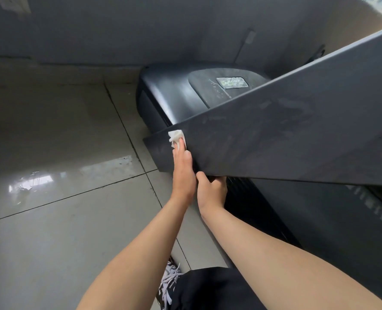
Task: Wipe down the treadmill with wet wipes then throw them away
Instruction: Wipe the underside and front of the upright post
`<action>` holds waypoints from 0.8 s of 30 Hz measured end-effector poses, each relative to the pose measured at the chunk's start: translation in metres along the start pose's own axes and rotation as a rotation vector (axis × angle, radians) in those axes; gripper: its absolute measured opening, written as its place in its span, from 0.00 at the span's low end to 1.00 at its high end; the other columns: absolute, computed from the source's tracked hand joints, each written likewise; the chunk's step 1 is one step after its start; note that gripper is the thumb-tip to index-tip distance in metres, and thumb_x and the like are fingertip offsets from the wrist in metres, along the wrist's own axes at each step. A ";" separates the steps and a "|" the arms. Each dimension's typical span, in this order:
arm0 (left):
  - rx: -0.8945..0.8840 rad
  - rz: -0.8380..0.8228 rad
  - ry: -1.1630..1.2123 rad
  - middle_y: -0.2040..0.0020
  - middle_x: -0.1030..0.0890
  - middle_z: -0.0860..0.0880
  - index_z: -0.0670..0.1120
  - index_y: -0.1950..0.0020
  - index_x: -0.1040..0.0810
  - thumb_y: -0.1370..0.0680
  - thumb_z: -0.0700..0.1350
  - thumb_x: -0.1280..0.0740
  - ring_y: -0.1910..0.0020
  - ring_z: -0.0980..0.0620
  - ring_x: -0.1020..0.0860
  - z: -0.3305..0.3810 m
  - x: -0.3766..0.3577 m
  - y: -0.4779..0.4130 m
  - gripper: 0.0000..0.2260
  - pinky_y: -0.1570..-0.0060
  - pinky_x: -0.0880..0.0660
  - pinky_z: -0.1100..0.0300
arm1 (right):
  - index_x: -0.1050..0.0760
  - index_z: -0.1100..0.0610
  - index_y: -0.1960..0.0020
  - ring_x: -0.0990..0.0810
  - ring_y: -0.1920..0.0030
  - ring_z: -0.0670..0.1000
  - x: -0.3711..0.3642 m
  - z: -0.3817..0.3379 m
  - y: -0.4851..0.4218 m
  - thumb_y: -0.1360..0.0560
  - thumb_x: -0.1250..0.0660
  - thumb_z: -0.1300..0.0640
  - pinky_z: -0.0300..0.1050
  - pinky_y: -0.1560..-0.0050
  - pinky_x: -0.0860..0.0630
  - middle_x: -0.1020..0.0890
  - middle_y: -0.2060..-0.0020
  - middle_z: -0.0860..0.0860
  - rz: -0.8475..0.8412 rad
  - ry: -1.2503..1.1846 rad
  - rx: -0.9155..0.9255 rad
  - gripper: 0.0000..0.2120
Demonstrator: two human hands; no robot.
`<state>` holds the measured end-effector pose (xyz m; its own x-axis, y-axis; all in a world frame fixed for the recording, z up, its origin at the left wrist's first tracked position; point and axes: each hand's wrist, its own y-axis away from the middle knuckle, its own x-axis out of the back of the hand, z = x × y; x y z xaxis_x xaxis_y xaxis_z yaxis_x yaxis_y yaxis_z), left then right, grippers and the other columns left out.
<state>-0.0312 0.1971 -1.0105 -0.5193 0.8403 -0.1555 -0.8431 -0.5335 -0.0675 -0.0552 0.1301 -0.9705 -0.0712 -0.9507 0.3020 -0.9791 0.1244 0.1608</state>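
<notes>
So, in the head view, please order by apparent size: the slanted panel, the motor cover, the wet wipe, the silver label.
1. slanted panel
2. motor cover
3. wet wipe and silver label: these look about alike, and the label lies farther off, so I leave them unranked.

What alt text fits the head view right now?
The left hand presses a white wet wipe flat against the end of a dark treadmill panel; the right hand grips the panel's lower edge. Grey floor tiles lie beside it.
</notes>
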 end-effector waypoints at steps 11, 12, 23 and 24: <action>0.170 -0.100 0.001 0.18 0.61 0.61 0.59 0.18 0.58 0.13 0.56 0.54 0.21 0.63 0.64 0.009 0.002 0.028 0.24 0.21 0.61 0.55 | 0.24 0.52 0.39 0.18 0.46 0.47 0.014 -0.013 0.010 0.27 0.29 0.55 0.51 0.36 0.23 0.16 0.46 0.47 -0.100 -0.182 -0.100 0.17; 0.238 -0.120 0.029 0.18 0.62 0.60 0.60 0.18 0.59 0.13 0.57 0.54 0.21 0.62 0.64 0.009 0.003 0.037 0.24 0.21 0.60 0.55 | 0.25 0.52 0.39 0.18 0.47 0.47 0.016 -0.015 0.012 0.27 0.29 0.56 0.51 0.37 0.23 0.16 0.47 0.47 -0.088 -0.213 -0.106 0.17; -0.088 -0.215 0.012 0.24 0.53 0.76 0.70 0.22 0.52 0.14 0.58 0.55 0.24 0.72 0.59 0.083 -0.006 0.049 0.21 0.23 0.53 0.55 | 0.24 0.49 0.37 0.17 0.46 0.46 0.042 -0.045 0.024 0.30 0.25 0.56 0.46 0.43 0.22 0.15 0.46 0.44 -0.006 -0.420 -0.111 0.22; -0.151 -0.218 -0.015 0.20 0.56 0.68 0.65 0.19 0.53 0.15 0.60 0.55 0.22 0.67 0.61 0.090 -0.009 0.044 0.23 0.21 0.56 0.54 | 0.24 0.49 0.36 0.16 0.46 0.47 0.041 -0.045 0.025 0.29 0.25 0.56 0.48 0.42 0.21 0.15 0.46 0.46 -0.003 -0.416 -0.103 0.23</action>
<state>-0.0761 0.1750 -0.9236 -0.3306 0.9377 -0.1068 -0.9054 -0.3471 -0.2445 -0.0737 0.1070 -0.9119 -0.1599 -0.9821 -0.0996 -0.9569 0.1294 0.2601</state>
